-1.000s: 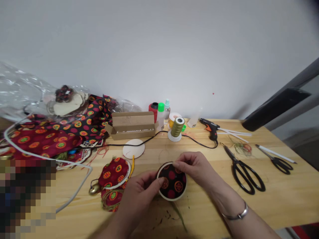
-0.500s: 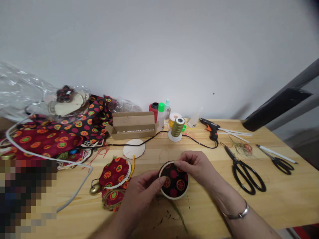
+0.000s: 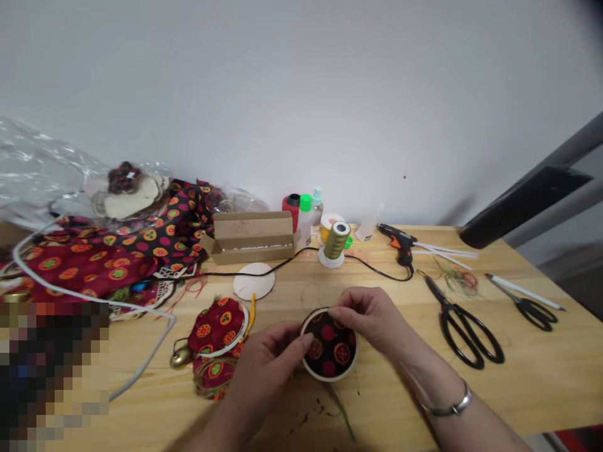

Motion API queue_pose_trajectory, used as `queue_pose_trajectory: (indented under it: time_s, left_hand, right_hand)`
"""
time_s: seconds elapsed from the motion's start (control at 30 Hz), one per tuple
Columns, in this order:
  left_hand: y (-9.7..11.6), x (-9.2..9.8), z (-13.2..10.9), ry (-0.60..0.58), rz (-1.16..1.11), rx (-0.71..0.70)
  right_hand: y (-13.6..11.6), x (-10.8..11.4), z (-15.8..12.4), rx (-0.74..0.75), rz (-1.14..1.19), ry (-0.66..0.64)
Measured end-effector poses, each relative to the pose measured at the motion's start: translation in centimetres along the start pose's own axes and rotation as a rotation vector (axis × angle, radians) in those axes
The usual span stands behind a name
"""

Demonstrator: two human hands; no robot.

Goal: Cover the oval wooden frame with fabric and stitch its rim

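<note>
Both my hands hold a round disc covered in black fabric with red and orange dots [image 3: 331,347], just above the wooden table [image 3: 527,376]. My left hand [image 3: 266,367] grips its left edge with the thumb on the fabric. My right hand [image 3: 372,317] pinches the disc's upper rim with fingertips pressed together. A bracelet sits on my right wrist. To the left lies a similar disc in red fabric [image 3: 217,326] with a small brass bell [image 3: 179,358] beside it.
Large black scissors [image 3: 464,326] and smaller scissors [image 3: 530,307] lie at right. A glue gun [image 3: 400,242], thread spool [image 3: 334,242], bottles [image 3: 305,216], open cardboard box [image 3: 249,237] and white disc [image 3: 254,280] stand behind. Patterned cloth [image 3: 94,257] and plastic bags fill the left.
The disc has shifted slightly right and turned a little between my fingers; both hands keep their grip in nearly the same place.
</note>
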State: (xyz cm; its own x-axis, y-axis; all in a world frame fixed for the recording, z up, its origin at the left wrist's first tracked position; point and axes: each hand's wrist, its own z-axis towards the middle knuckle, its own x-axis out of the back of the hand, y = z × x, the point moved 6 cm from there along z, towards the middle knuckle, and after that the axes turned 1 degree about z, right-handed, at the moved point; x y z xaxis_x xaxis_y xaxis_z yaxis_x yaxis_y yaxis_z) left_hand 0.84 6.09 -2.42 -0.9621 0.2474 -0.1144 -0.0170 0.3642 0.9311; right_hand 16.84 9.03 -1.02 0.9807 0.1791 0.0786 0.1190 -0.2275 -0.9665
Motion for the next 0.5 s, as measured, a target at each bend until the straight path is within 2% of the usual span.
queue_pose_trajectory:
  time_s: [0.17,0.3,0.4,0.43,0.5]
  left_hand:
    - [0.1,0.2,-0.1,0.045,0.094,-0.014]
    - [0.0,0.4,-0.3,0.081,0.073,-0.026]
    - [0.1,-0.1,-0.6,0.017,0.073,-0.049]
    - [0.1,-0.3,-0.7,-0.019,0.083,-0.051]
    - [0.2,-0.7,-0.9,-0.081,0.117,-0.053]
  right_hand:
    - [0.0,-0.3,0.0,-0.012,-0.020,-0.034]
    - [0.1,0.5,0.5,0.073,-0.064,-0.017]
    - [-0.9,1.4,0.6,0.279,-0.360,0.092]
    - [-1.4,1.1,0.4,0.371,-0.489,0.092]
    - [-2.4,-0.2,-0.2,0.522,-0.707,-0.010]
